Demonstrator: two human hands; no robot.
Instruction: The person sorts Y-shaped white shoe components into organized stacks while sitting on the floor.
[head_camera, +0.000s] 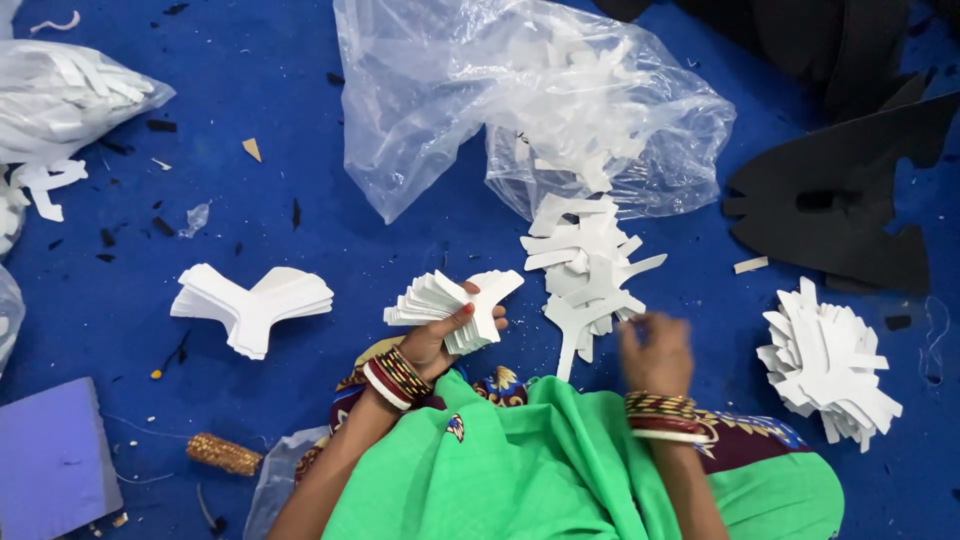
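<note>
Centre of the frame: left hand (437, 338) clamped around a fanned stack of white Y-shaped cutouts (452, 300), thumb pressed over the top, stack held just above the green cloth (560, 465). To its right, slightly lower: right hand (656, 352), blurred, fingers reaching at the bottom edge of a loose pile of white cutouts (585, 270) on the blue floor (300, 90); cannot tell whether pinching a piece or spread. Loose pile spilling from the mouth of a clear plastic bag (520, 100) at upper centre. Left of centre: a neat stack of the same cutouts (250, 303), well apart from both hands. Right edge: a ruffled heap of white pieces (828, 365). Upper right: black cut sheets (840, 200). Upper left: another filled clear bag (60, 95). Lower left corner: pale blue block (50, 465).
</note>
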